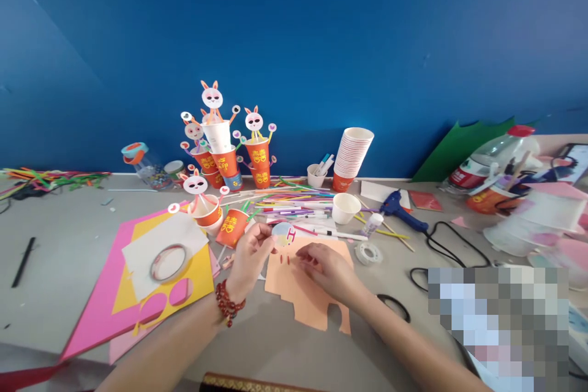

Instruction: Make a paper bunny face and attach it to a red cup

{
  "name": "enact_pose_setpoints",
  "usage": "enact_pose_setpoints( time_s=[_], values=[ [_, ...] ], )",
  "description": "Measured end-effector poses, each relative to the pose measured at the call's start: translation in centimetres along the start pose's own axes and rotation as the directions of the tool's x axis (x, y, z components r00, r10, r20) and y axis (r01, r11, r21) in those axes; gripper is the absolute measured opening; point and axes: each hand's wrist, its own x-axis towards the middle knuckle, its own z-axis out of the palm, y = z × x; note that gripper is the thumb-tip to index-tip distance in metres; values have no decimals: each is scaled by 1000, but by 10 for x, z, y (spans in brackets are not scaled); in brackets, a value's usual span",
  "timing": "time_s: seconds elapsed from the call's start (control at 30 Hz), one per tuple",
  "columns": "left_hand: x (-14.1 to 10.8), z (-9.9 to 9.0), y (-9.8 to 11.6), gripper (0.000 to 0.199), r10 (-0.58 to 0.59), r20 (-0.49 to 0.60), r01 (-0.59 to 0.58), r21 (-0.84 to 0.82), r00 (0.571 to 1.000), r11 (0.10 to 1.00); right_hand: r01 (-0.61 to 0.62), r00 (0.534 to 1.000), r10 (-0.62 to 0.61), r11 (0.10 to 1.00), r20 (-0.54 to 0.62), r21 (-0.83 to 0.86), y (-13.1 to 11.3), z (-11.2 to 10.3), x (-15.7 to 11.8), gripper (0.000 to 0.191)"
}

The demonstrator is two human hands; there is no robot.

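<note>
Between the thumb and fingers of my left hand [252,254] is a round, pale translucent disc [282,234] with a pink-red letter-like mark on its right side. It is held a little above the back edge of an orange paper sheet [305,294] with cut-out edges. Two small reddish ovals [285,259] lie on that sheet, just below the disc. My right hand [319,263] rests over the sheet, its fingers loosely bent and pointing left towards the ovals, with nothing visible in them.
Paper cups with rabbit figures [229,162] stand at the back left. A tape roll [169,262] lies on coloured sheets at left. Pens and coloured sticks [298,202] spread behind my hands. A cup stack [353,156], blue glue gun [404,211] and black cable [452,251] are at right.
</note>
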Motion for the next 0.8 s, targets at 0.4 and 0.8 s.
enact_pose_setpoints(
  time_s=[0.4,0.8],
  values=[
    [-12,-6,-16,14,84,3,-84,53,996,995,-18,997,33,976,66,-216,-3,24,23,19],
    [-11,-9,-26,13,163,-17,-158,148,987,976,-139,990,141,988,29,-62,0,25,27,17]
  ],
)
